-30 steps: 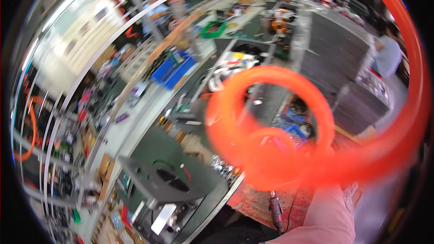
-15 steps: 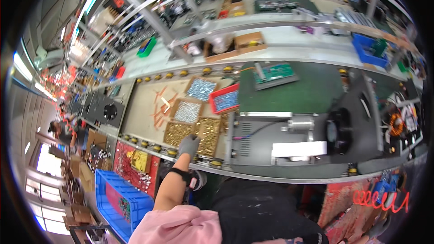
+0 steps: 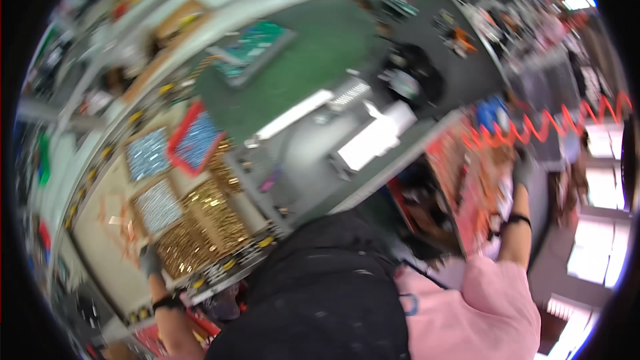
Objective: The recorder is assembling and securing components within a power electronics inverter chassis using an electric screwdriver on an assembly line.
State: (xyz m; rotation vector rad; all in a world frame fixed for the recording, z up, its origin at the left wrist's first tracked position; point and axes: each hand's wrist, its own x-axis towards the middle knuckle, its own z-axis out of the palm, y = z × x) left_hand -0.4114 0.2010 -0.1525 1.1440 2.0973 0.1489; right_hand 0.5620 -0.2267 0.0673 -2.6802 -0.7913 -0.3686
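My left hand (image 3: pixel 151 261), in a grey glove, is at the near left edge of a cardboard box of gold-coloured screws (image 3: pixel 181 250). Blur hides its fingers. Stretched far out to the right, my right hand (image 3: pixel 523 170), also gloved in grey, is below a coiled orange-red hose (image 3: pixel 530 135), beside a red-topped bench (image 3: pixel 467 190). Its fingers are smeared too, so any grip cannot be made out. Beside the gold screws are boxes of silver screws (image 3: pixel 159 205) and bluish ones (image 3: pixel 148 153), plus a red tray of small bluish parts (image 3: pixel 199 139).
On the line lies a dark metal chassis (image 3: pixel 300 167) with a white block (image 3: pixel 377 139) and a round black part (image 3: pixel 407 83). A green circuit board (image 3: pixel 257 47) rests behind it on a green mat (image 3: pixel 320 53). Orange strips (image 3: pixel 120 223) lie at left.
The view has swung right and tilted. My right arm has come into sight, reaching out to the right. My left hand has shifted from the gold screws' front edge to their left side.
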